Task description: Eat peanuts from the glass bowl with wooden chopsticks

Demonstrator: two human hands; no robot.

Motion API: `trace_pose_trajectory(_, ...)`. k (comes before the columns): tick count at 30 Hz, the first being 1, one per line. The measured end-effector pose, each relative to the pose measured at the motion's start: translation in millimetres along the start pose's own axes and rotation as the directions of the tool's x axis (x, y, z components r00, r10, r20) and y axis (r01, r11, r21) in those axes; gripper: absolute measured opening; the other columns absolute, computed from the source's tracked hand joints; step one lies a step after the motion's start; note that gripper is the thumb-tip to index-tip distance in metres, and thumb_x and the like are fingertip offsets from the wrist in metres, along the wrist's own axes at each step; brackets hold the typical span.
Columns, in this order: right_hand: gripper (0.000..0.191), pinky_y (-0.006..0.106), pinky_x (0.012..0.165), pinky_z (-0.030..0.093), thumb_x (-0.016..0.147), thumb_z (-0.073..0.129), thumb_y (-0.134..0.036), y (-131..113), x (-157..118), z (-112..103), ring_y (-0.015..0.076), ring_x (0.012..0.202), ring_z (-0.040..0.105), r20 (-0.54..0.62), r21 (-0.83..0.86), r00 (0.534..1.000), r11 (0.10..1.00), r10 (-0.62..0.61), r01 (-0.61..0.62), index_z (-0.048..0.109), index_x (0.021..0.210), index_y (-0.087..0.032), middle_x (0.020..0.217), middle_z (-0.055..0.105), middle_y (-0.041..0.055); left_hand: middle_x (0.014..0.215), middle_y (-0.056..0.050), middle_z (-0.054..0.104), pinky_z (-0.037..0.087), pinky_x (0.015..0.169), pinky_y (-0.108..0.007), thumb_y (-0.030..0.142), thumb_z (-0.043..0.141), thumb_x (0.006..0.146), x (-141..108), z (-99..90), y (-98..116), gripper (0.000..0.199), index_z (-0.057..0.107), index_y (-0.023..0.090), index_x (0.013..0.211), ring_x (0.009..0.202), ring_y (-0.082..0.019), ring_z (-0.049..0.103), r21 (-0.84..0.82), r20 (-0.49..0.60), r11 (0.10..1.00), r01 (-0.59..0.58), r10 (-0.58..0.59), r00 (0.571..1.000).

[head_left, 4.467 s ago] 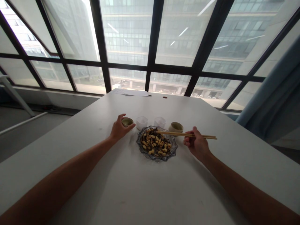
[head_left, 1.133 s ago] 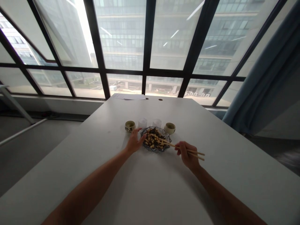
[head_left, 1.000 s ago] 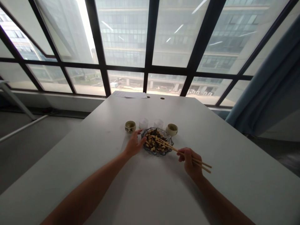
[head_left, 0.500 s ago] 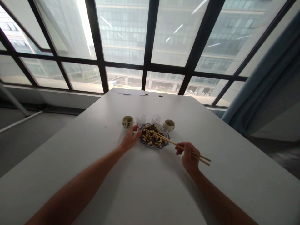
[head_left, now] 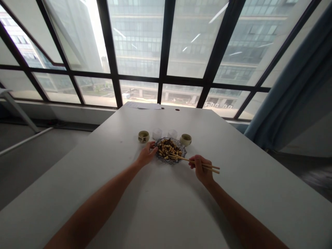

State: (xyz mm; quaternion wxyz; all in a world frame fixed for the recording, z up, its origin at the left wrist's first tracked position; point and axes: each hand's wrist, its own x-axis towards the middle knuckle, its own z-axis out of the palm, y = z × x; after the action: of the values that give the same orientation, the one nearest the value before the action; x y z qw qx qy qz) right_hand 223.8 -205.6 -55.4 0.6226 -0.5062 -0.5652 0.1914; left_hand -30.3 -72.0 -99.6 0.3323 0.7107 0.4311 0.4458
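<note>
A clear glass dish (head_left: 166, 161) with a scalloped rim sits mid-table, filled with a mix of pale nuts and dark pieces (head_left: 168, 148). At its left rim is my left hand (head_left: 146, 154), thumb and fingers closed against the edge. My right hand (head_left: 201, 167) grips a pair of wooden chopsticks (head_left: 184, 159), whose tips reach down into the mix. Whether the tips pinch a piece is too small to tell. Behind the dish stand two clear cups (head_left: 157, 133), partly hidden by it. A pale green cup with dark characters (head_left: 143, 137) is just beyond my left hand.
Another pale green cup (head_left: 185, 139) stands at the dish's back right. Sheets of paper (head_left: 142, 105) lie at the far end of the white table (head_left: 155, 214). Large windows rise beyond, with a blue curtain (head_left: 290, 76) on the right.
My right hand has shifted left and slightly up, and the chopstick tips are lower in the mix. My left hand stays at the dish's rim. The view has tilted slightly.
</note>
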Motion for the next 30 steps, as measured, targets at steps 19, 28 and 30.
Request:
trace_pose_trajectory(19,0.054,0.026,0.043,0.05,0.088,0.055,-0.068,11,9,-6,0.0148,0.043,0.06,0.026,-0.022,0.999,0.999,0.032,-0.032,0.069,0.071,-0.019,0.054,0.067,0.0046,0.106,-0.011,0.071,0.053,0.089,-0.038,0.04,0.059,0.084,-1,-0.2,3,0.043,0.061,0.014,0.118,0.096,-0.023,0.068,-0.024,-0.023,1.0,-0.006,0.006,1.0)
trace_pose_trajectory(28,0.046,0.025,0.045,0.05,0.086,0.065,-0.06,-17,39,-21,0.0149,0.044,0.062,0.301,-0.16,0.954,0.986,0.001,0.05,0.072,0.064,-0.02,0.053,0.069,0.0047,0.104,-0.008,0.071,0.053,0.084,-0.034,0.032,0.057,0.082,5,2.2,10,0.041,0.06,0.015,0.12,0.09,-0.02,0.067,0.049,-0.009,0.995,0.084,-0.084,0.996)
trace_pose_trajectory(30,0.049,0.025,0.043,0.049,0.083,0.066,-0.063,-14,48,-20,0.0154,0.043,0.062,0.277,-0.122,0.959,0.992,0.061,-0.028,0.072,0.064,-0.018,0.053,0.068,0.0056,0.102,-0.008,0.072,0.052,0.083,-0.033,0.031,0.056,0.083,11,2.4,13,0.039,0.061,0.016,0.119,0.089,-0.02,0.067,0.113,0.002,0.987,0.112,-0.113,0.994)
